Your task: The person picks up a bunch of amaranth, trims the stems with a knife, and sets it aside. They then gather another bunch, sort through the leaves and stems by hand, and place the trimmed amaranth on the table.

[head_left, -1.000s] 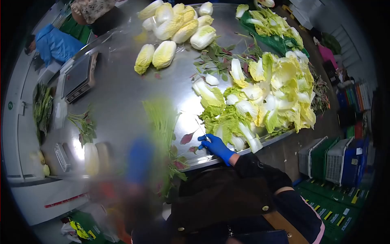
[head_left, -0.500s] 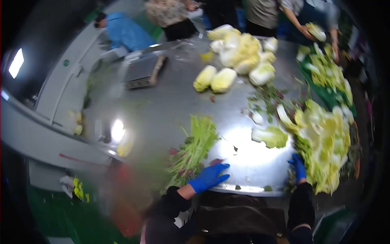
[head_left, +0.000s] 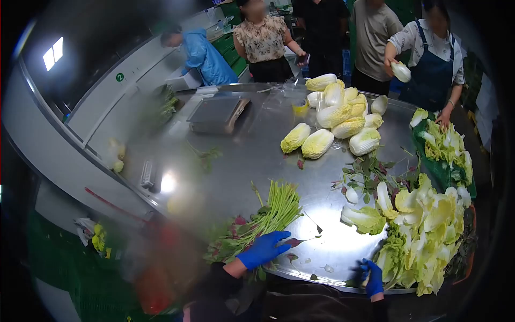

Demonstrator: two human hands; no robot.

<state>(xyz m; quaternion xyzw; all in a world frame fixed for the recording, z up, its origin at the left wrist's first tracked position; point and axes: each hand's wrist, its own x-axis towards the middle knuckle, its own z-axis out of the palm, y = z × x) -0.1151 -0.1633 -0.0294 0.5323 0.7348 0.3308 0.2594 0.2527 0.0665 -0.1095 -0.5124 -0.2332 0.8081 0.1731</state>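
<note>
My left hand (head_left: 263, 250), in a blue glove, lies with its fingers stretched out against the near side of a bunch of leafy greens (head_left: 271, 214) with long green stems and some purple-red leaves. Just off its fingertips is a loose purplish leaf (head_left: 294, 242). At the near table edge my right hand (head_left: 372, 276), also blue-gloved, has curled fingers around a small pale yellowish thing, mostly hidden. To its right rises a heap of stripped cabbage leaves (head_left: 429, 225). A single cabbage leaf (head_left: 366, 219) lies beyond the hand.
Whole napa cabbages (head_left: 335, 115) are piled at the back of the metal table (head_left: 241, 155). A scale (head_left: 214, 111) stands at back left. More greens (head_left: 370, 172) lie scattered mid-right. A co-worker (head_left: 434, 59) holds a cabbage over a green crate (head_left: 437, 170); several people stand behind.
The view has tilted upward. My right hand has come away from the leaf heap toward the near edge, and its fingers are now curled. My left hand stays by the greens.
</note>
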